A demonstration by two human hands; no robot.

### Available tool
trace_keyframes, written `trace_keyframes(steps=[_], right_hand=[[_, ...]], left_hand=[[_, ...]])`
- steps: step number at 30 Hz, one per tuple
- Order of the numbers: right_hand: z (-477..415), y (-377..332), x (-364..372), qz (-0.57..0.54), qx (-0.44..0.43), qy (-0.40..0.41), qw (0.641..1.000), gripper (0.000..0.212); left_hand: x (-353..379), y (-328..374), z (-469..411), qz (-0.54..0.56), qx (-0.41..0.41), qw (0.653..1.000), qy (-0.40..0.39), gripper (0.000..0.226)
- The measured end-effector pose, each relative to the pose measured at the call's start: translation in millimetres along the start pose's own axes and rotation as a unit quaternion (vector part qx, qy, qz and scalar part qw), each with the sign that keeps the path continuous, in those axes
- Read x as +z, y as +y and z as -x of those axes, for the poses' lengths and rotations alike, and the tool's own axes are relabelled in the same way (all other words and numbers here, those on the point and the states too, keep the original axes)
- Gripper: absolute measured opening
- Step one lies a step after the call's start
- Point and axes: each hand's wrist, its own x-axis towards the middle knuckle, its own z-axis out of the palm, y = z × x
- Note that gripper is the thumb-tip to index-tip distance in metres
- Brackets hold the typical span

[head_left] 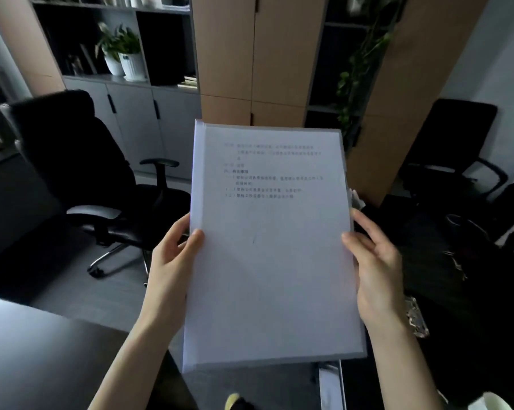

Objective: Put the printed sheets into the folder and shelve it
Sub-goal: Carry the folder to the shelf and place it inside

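A translucent folder (267, 291) with a printed sheet showing through its cover is held upright in front of me, mid-air. Dark text lines fill the upper part of the sheet. My left hand (173, 261) grips the folder's left edge, thumb on the front. My right hand (374, 261) grips the right edge the same way. Straight ahead stands a shelf unit (125, 81) with open compartments, grey lower doors and tall wood-coloured cabinet doors (250, 54).
A black office chair (81, 173) stands on the left floor, another black chair (460, 149) at the right. Potted plants (122, 51) sit on the shelf. A dark desk corner (42, 350) lies at lower left; dark bags (457, 261) clutter the right.
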Motion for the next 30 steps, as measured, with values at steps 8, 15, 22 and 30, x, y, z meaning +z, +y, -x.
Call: trace_keyframes(steps=[8,15,22,30], right_hand=[[-194,34,113,-0.016,0.006,-0.017,1.000,0.036],[-354,84,215,-0.031,0.018,-0.057,0.998,0.040],[-554,139,324,-0.050,0.030,-0.127,0.990,0.039],[-747,186,446,-0.054,0.041,-0.175,0.982,0.039]], left_hand=[[4,-1,-215,-0.008,0.008,1.000,0.017,0.023],[-1,-31,-393,-0.007,0.019,0.998,0.065,0.028],[2,-61,-597,0.007,0.036,0.990,0.133,0.026],[-3,-77,-806,0.011,0.046,0.980,0.195,0.023]])
